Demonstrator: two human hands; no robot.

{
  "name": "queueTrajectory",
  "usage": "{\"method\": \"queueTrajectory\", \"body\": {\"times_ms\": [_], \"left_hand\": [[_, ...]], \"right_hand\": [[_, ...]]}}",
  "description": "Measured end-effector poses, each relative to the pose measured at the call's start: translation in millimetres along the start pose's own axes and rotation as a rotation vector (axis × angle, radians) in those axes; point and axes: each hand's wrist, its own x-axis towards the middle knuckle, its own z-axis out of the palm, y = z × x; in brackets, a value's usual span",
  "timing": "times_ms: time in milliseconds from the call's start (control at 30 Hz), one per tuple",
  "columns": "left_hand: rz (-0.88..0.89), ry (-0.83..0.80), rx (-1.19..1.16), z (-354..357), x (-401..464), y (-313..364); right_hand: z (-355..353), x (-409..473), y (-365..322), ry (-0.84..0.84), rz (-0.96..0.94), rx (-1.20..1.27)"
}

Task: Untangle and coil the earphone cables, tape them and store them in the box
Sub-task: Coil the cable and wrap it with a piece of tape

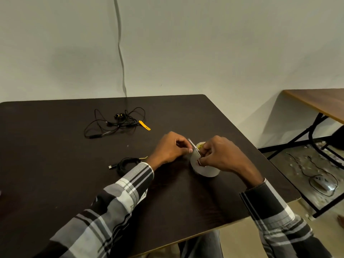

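Head view puts the roll of tape point(204, 167) at the centre of your work, standing on edge on the dark table point(55, 164) near its right border. You keep it upright so the loose end peels straight off the top. Your right hand point(221, 155) wraps over the roll from the right, fingers curled down its face and steadying it, while the thumb and forefinger seem to nip the base of the pulled strip. Your left hand point(170, 148), just left of the roll, pinches the free end of the tape strip point(193, 146) between thumb and curled fingers and draws it up and away to the left. Both wrists sit low, close to the tabletop, forearms angled in from the near edge in checked sleeves.

Left of the roll, just beyond your left wrist, lies the coiled black cable point(126, 164), wound into a tight loop with its plug poking out; I judge this is the one awaiting tape, parked within easy reach. Farther from the roll, toward the wall, the tangled earphones point(115, 121) sprawl loose with a yellow tie point(144, 125) at their right side, not yet dealt with. No box shows in this view, so I cannot tell where storage will happen.
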Motion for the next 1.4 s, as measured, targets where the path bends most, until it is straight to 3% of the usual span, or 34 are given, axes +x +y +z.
{"method": "queueTrajectory", "body": {"times_ms": [400,833,1200,1400], "left_hand": [[0.042,0.051,0.166,-69,-3,18],[0.004,0.138,0.415,-125,-8,31],[0.062,0.182,0.622,-141,0,59],[0.106,0.153,0.718,-138,6,72]], "right_hand": [[1,16,-12,0.084,-0.081,0.507],[34,45,-49,0.286,-0.22,0.484],[34,68,-64,0.321,-0.092,0.487],[40,71,-57,0.264,-0.028,0.64]]}}
